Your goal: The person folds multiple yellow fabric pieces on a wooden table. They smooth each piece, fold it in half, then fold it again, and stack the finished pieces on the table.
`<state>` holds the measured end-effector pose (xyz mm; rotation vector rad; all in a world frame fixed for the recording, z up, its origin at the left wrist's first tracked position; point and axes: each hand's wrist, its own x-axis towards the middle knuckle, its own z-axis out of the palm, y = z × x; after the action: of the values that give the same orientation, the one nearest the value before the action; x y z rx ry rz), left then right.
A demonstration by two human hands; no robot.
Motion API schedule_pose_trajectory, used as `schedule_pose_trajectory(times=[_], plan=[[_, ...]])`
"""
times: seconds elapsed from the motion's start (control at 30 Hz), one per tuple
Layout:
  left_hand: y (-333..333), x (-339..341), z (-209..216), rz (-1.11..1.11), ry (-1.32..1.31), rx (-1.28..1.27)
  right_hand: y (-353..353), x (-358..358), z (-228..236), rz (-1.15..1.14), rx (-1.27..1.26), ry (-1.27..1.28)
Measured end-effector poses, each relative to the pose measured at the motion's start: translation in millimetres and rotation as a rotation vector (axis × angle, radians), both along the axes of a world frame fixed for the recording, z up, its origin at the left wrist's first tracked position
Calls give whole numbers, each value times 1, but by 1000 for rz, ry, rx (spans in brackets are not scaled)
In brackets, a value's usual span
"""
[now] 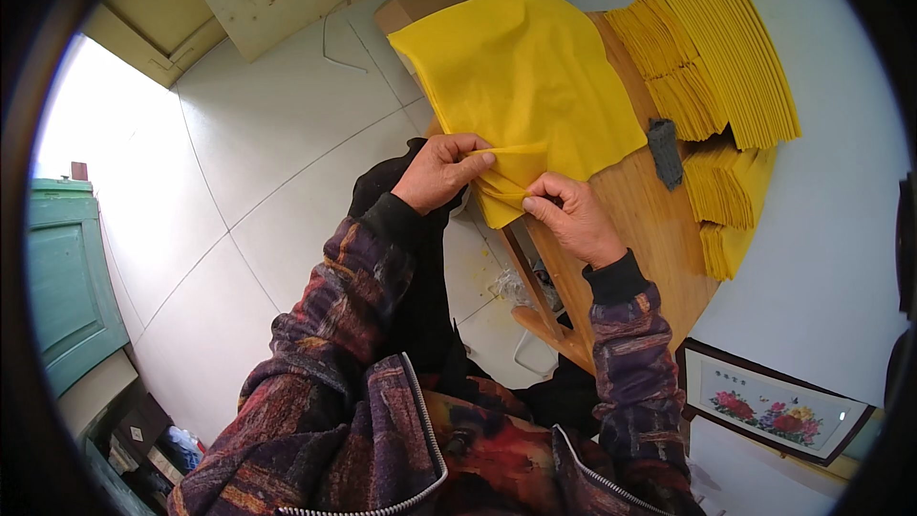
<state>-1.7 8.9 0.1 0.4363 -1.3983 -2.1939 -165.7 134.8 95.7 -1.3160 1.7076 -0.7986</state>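
Note:
A large yellow fabric sheet [521,67] lies over the near left part of the wooden table, its near corner gathered into folds. My left hand [444,170] pinches the folded edge between thumb and fingers. To its right, my right hand [576,215] is closed on another part of the same folds, thumb against fingertips. The folded part hangs a little past the table's edge between both hands. Whether the yellow fabric is one layer or several cannot be made out.
Stacks of folded yellow fabric [731,53] stand along the wall side of the wooden table [659,229]. A dark grey cloth [665,153] lies beside them. A framed flower picture [774,401] is at the lower right, and a teal cabinet [72,277] at the far left.

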Motion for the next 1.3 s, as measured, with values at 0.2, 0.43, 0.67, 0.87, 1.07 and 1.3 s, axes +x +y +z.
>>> schedule_pose_trajectory(times=[0.2,0.43,0.67,0.87,1.07,1.3], plan=[[1,0,1,5,13,4,-1,2,4,-11,-2,41],[0,1,1,-6,-10,17,-1,9,-2,-83,0,78],[0,2,7,-17,-25,54,-1,6,-3,-88,3,63],[-2,8,17,-85,-23,163,-1,5,-1,-142,-32,-18],[2,2,11,-14,-28,126,1,8,-2,-152,-53,50],[0,1,5,-18,-48,57,25,33,-3,-419,-307,186]])
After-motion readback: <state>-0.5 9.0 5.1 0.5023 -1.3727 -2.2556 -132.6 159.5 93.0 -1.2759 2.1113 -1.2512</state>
